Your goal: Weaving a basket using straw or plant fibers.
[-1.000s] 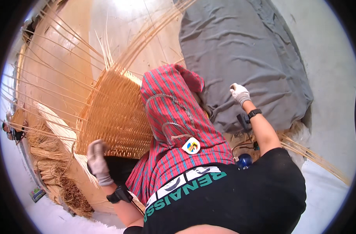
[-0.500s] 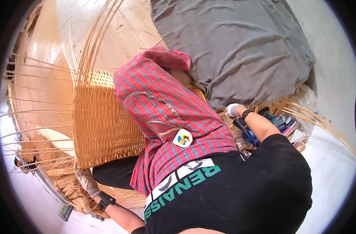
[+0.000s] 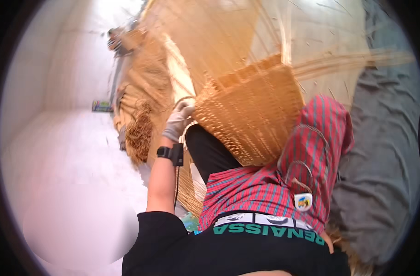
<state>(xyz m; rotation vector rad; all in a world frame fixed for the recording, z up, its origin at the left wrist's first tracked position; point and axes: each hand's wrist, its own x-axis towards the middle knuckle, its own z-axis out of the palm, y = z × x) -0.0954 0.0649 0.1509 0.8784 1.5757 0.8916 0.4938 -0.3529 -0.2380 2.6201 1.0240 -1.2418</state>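
Note:
My left hand (image 3: pixel 180 118), in a pale glove, has its fingers curled round the left corner of a woven cane basket (image 3: pixel 249 115), beside a thin looped strand. Long loose canes stick out from the weave, blurred. The basket rests across my legs, between a black-clad left leg (image 3: pixel 210 152) and a red striped cloth (image 3: pixel 320 124) over my other leg, with a cord and a small white tag on it. My right hand is hidden behind my body; only a little of that arm shows at the lower right.
Pale cane bundles (image 3: pixel 143 106) lie along the board (image 3: pixel 228 32) at left and centre. A grey draped cloth (image 3: pixel 378 152) lies along the right. A white wall and pale floor (image 3: pixel 72 152) are at far left, with a small green package (image 3: pixel 101 106).
The view has swung left, so everything sits further right. My left hand has moved up along with the basket's corner. My right hand, visible earlier near the grey cloth, has gone out of sight.

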